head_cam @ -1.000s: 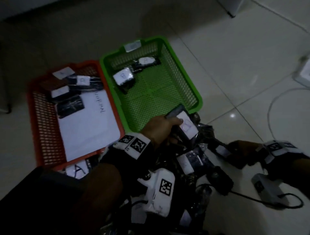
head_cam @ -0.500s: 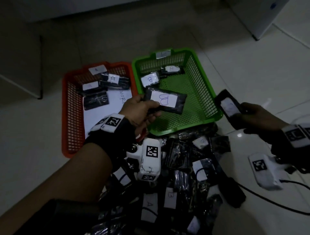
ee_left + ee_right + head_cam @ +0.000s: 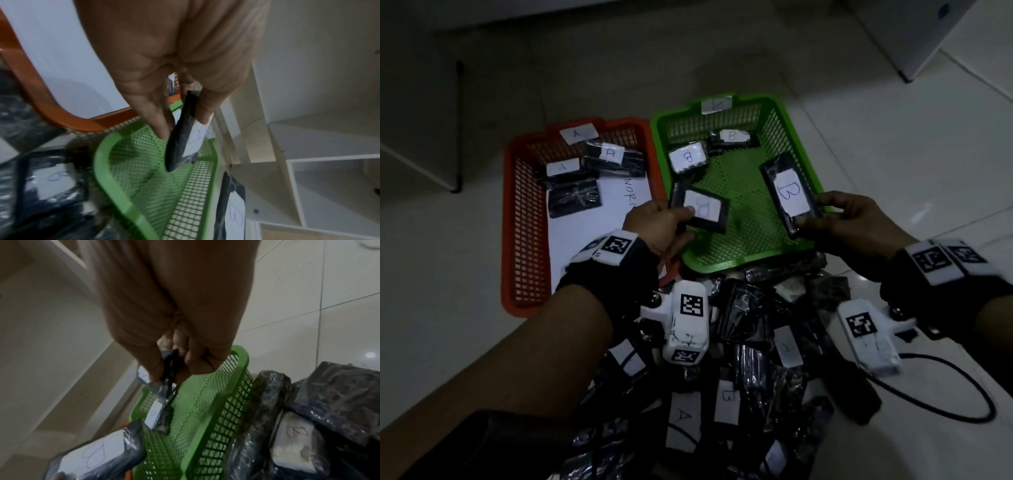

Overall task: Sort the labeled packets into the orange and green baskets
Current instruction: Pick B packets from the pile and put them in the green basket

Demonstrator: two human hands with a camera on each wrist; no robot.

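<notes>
The orange basket (image 3: 524, 240) sits on the left and the green basket (image 3: 722, 263) beside it on the right. My left hand (image 3: 681, 219) pinches a black packet labelled B (image 3: 702, 209) over the green basket's near left part. In the left wrist view that packet (image 3: 180, 138) hangs edge-on from the left hand (image 3: 185, 113). My right hand (image 3: 813, 214) grips a second B packet (image 3: 789, 195) by its near end, above the basket's right side. The right wrist view shows the right hand (image 3: 170, 369) closed on that packet's edge (image 3: 169, 376).
Two B packets (image 3: 688, 157) lie at the green basket's far end. The orange basket holds A packets (image 3: 613, 156) and a white sheet (image 3: 592, 233). A heap of black packets (image 3: 756, 359) lies in front of me. A black cable (image 3: 962, 411) loops on the right.
Both hands rose from the heap with a packet each. The left moved its B packet over the green basket; the right swung its packet leftward from outside to above the basket's right side.
</notes>
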